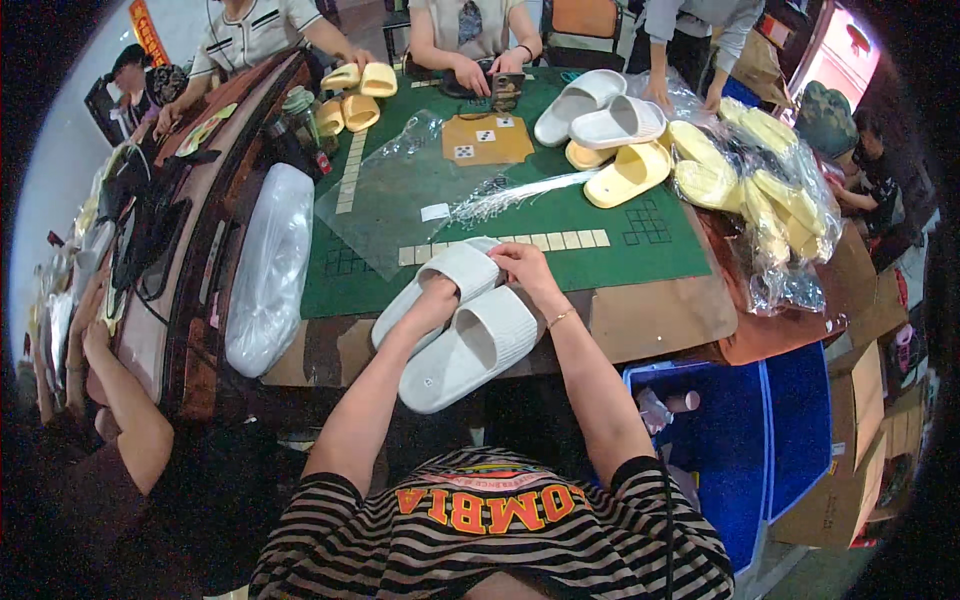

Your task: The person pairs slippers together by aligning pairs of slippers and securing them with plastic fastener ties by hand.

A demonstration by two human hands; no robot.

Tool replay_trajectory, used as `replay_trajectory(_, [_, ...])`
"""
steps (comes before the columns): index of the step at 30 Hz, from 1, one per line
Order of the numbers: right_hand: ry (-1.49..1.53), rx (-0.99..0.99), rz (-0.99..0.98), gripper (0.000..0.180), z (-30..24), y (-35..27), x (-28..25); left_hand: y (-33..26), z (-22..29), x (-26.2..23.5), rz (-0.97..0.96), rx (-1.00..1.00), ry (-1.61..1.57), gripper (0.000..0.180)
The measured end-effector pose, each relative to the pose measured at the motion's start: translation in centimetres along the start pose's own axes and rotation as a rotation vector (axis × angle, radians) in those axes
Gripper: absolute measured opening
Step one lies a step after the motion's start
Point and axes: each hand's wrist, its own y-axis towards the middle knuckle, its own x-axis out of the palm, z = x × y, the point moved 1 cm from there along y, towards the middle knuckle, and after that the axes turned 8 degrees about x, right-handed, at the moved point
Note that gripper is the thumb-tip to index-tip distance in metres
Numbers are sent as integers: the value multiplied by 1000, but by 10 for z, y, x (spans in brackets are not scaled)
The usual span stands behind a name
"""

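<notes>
1. At the near edge of the table [650, 320], two white slippers [455, 320] lie side by side, partly on the green mat [600, 260].
2. Your left hand [437, 297] presses between them, fingers curled on the far slipper's strap.
3. Your right hand [522, 265] pinches that slipper's far end.
4. Farther right, yellow slippers [628, 172] lie beside a clear bag of more [770, 190].

Beyond our hands we see a green felt table [600, 245] with brown edging; right of them stand blue bins [790, 420] and cardboard boxes [850, 400].
</notes>
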Motion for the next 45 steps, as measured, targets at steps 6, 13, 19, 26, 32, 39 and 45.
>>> replay_trajectory(6, [180,67,0,9,-14,-13,6,-9,-17,2,44,31,99,41])
replay_trajectory(13, [340,-4,47,13,-18,-14,4,-5,15,-18,34,-212,-27,37])
replay_trajectory(19, [689,-30,237,12,-5,-11,-28,-4,36,-23,144,-277,-176,28])
replay_trajectory(26, [1125,-538,375,9,-21,-50,-170,2,40,-28,34,-240,-212,25])
replay_trajectory(32, [653,-701,1068,4,-95,-137,-170,-16,77,-52,-40,-110,-20,22])
replay_trajectory(39, [-309,-159,517,12,-40,-106,-44,-75,111,-46,459,-196,101,19])
replay_trajectory(45, [-532,-206,363,13,-10,-103,1,-54,121,-19,299,-123,347,33])
